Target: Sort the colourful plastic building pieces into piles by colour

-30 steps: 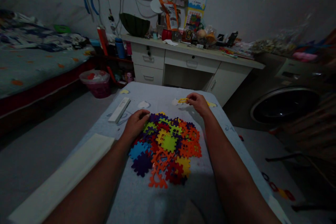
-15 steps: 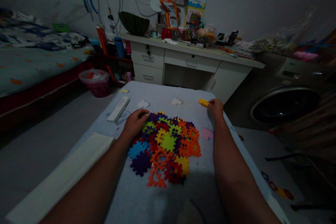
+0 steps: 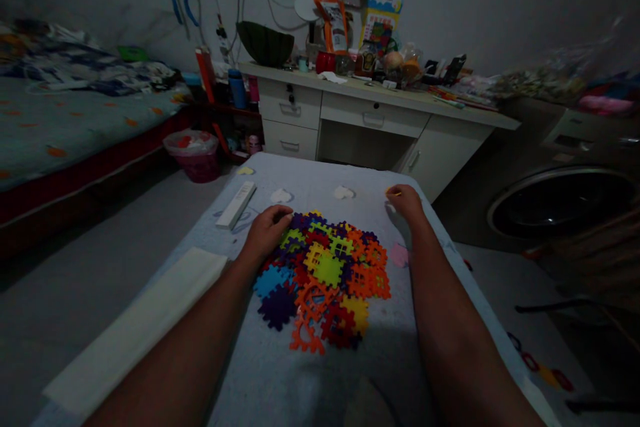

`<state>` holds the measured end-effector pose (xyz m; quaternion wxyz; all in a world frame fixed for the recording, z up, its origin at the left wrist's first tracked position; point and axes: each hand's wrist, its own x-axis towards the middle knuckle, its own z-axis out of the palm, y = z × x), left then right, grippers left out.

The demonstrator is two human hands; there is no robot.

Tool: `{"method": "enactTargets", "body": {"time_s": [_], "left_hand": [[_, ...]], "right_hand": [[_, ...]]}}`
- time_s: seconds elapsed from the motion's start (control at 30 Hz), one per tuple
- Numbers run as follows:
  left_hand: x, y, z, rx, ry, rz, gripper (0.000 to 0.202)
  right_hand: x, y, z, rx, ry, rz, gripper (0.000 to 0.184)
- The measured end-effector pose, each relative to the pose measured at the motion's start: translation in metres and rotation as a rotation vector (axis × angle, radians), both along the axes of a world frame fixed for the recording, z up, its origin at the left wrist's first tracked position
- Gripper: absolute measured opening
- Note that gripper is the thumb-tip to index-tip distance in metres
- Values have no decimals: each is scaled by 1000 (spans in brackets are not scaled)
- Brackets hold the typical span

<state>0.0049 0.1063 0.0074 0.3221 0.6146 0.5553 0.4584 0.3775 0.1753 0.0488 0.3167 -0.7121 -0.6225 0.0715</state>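
A heap of colourful notched plastic building tiles lies in the middle of the cloth-covered table, in purple, green, orange, red, yellow and blue. At the heap's upper left edge rests my left hand, fingers curled together beside a purple tile; what they hold, if anything, is hidden. Beyond the heap on the far right, my right hand pinches a yellow building tile, mostly covered by the fingers. A pink heart-shaped patch is beside my right forearm.
A white bar-shaped object and a long pale board lie on the left. White patches mark the cloth's far part. Behind stands a cluttered desk, with a washing machine at right and a pink bin at left.
The yellow tile, plainly visible before, is now mostly hidden as my right hand turned and shifted over it. My left hand stays at the heap's edge. The whole view has shifted slightly.
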Motion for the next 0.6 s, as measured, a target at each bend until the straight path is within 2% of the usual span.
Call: {"method": "enactTargets", "body": {"time_s": [0.13,0.23,0.37,0.5,0.6], "left_hand": [[1,-1,2,-5,4,1,30],[2,-2,4,-9,-10,-4,30],[3,-2,6,-6,-25,-10,30],[3,-1,6,-4,-14,-11,30],[2,-1,5,-6,-14,-10,30]], "right_hand": [[-67,-8,22,-82,171,495,14],[-114,-19,21,-151,182,747,16],[-145,-30,11,-228,200,820,26],[-150,-34,5,-301,268,807,32],[-150,-33,3,-367,318,802,26]]}}
